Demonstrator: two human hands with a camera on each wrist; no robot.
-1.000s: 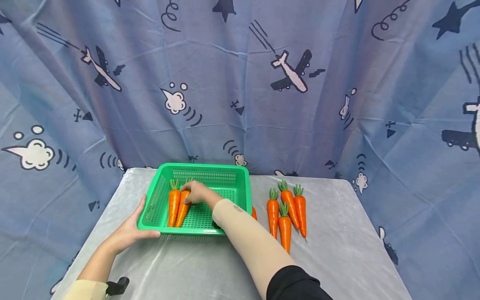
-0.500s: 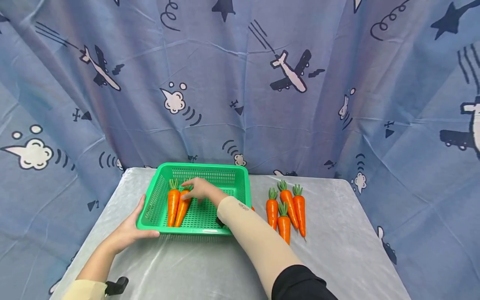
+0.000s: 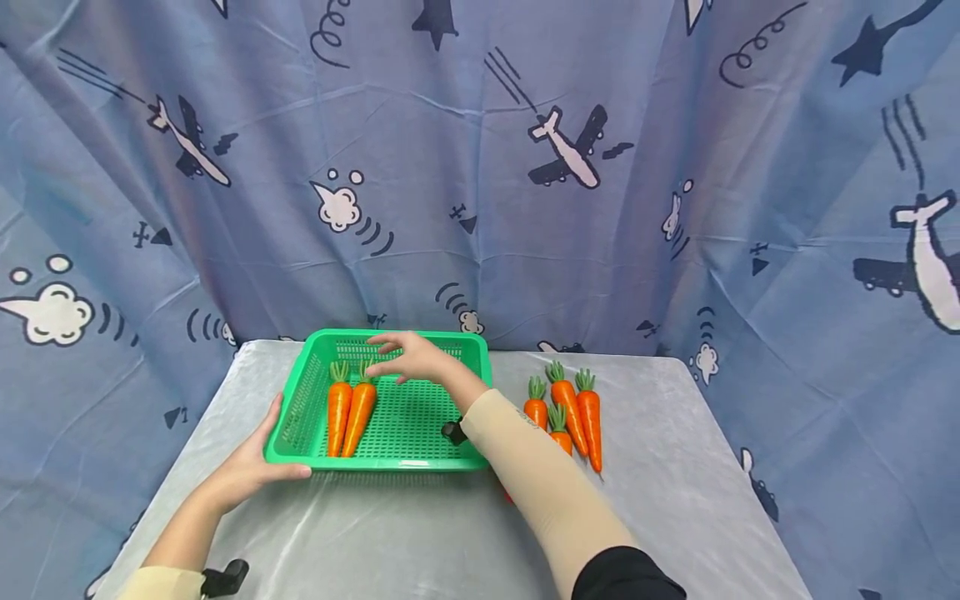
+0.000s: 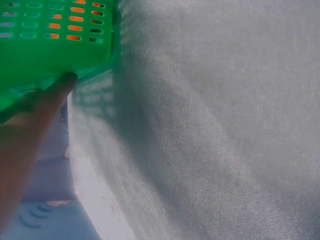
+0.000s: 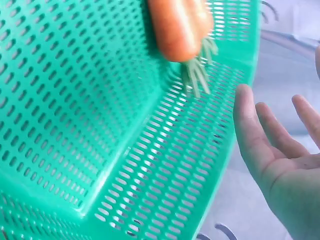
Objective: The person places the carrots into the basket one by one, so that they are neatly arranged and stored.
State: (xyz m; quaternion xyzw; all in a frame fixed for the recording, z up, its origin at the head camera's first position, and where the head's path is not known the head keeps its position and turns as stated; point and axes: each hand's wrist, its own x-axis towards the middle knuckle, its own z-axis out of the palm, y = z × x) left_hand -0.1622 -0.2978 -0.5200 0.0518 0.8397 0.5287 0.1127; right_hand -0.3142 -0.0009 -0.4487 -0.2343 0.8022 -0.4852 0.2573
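In the head view, two orange carrots [image 3: 338, 417] with green tops lie side by side in a green slotted plastic basket [image 3: 390, 465]. My left hand [image 3: 243, 471] holds the basket's near left corner, thumb along the front rim and fingers at the side. Over the basket, near the carrot tops, my right hand [image 3: 416, 358] is spread with nothing in it. The right wrist view shows this hand [image 5: 282, 160] beside the basket rim, fingers apart, and a carrot [image 5: 175, 30] inside. Orange shows through the basket slots [image 4: 75, 19] in the left wrist view.
Several more carrots [image 3: 589, 421] lie on the grey cloth-covered table [image 3: 675, 467] right of the basket, partly hidden by my right forearm [image 3: 540, 475]. A blue patterned curtain [image 3: 420, 208] hangs behind the table and at both sides.
My right hand has let go of the right-hand carrot in the basket, spread its fingers, and drawn up and to the right. The left hand stays at the basket corner.
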